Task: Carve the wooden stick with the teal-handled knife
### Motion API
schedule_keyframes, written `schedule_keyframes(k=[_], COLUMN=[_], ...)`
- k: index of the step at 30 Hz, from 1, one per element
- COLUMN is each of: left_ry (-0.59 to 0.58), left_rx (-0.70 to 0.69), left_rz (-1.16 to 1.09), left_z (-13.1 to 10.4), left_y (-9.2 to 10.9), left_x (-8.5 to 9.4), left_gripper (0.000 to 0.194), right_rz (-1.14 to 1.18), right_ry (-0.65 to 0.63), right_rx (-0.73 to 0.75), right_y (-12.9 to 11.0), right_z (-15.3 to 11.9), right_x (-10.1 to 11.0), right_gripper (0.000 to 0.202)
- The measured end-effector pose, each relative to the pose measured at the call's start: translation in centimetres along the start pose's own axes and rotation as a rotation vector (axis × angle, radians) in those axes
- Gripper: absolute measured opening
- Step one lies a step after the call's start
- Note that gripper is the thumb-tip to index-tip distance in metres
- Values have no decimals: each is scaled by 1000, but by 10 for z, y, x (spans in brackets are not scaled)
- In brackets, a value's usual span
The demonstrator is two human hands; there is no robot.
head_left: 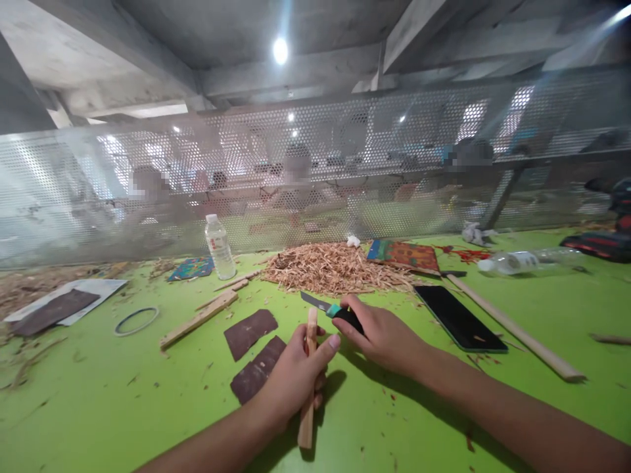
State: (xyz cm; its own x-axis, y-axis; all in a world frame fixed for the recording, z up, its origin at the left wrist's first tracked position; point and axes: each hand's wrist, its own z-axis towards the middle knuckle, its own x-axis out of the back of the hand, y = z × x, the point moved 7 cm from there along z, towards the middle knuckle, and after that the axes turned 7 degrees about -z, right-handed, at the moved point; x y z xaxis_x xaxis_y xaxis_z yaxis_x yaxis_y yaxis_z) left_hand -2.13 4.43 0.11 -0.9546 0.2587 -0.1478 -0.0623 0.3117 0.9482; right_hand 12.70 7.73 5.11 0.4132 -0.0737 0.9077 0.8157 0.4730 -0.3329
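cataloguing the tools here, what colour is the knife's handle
The handle is black, with a teal part by the blade; see the head view.

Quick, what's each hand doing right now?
Left hand: closed around a wooden stick, which stands out past both ends of the grip.
Right hand: closed on the handle of a knife.
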Motion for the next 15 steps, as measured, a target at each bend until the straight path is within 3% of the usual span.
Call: schedule_keyframes(k=[4,9,15], left_ry=[-5,16,19], left_rx=[-1,-8,-14], left_rz=[2,2,3], left_z=[-1,-3,-4], left_y=[0,2,3], left_x=[1,2,1], left_gripper=[59,52,50], right_rz=[34,42,72], right_ry=[17,-104,-141], right_rx=[46,112,118], right_y=[0,-7,-10], right_z=[0,-1,-2], right_x=[7,-5,-14], right_gripper=[35,37,38])
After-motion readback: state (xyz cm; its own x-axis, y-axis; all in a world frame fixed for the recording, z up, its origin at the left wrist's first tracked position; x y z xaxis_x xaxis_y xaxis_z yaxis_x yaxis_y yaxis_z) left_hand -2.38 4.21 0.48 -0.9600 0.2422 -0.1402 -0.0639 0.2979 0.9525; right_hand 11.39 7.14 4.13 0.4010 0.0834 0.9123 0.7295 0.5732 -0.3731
